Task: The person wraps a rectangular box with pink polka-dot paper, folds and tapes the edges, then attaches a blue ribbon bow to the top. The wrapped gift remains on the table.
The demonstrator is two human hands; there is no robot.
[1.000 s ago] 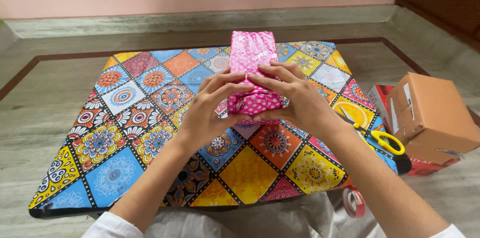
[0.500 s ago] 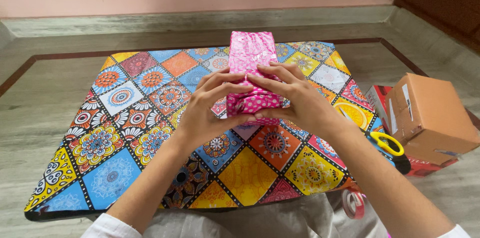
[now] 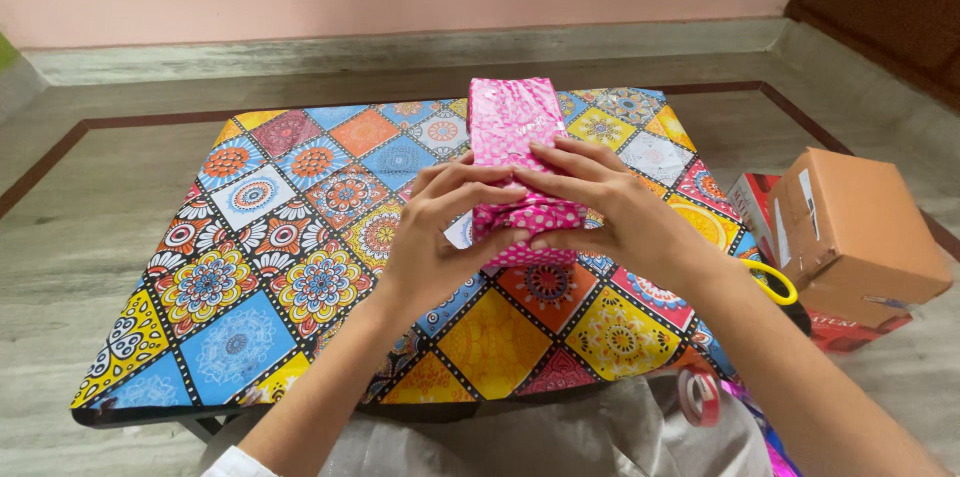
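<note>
A: Where do we find the pink wrapped box (image 3: 512, 127), and what holds it?

B: It lies lengthwise on the patterned low table (image 3: 240, 287), slightly toward one o'clock of the table's centre. Our left hand (image 3: 435, 237) closes on the near end from nine o'clock; our right hand (image 3: 620, 212) closes on it from three o'clock. The fingers of both fold over the dotted paper flap, pressing it against the box end.

A: How do we judge it will handle?

B: We judge it light and stiff within, a firm box under thin glossy paper. The paper looks slippery and creases easily, so we would take hold at the folded end and the long edges, not the loose flap.

A: What lies around it?

B: At three o'clock, off the table, sits a brown cardboard box (image 3: 860, 227) on a red box (image 3: 845, 327); yellow-handled scissors (image 3: 775, 282) rest at the table's edge, and a tape roll (image 3: 698, 397) lies at five o'clock.
</note>
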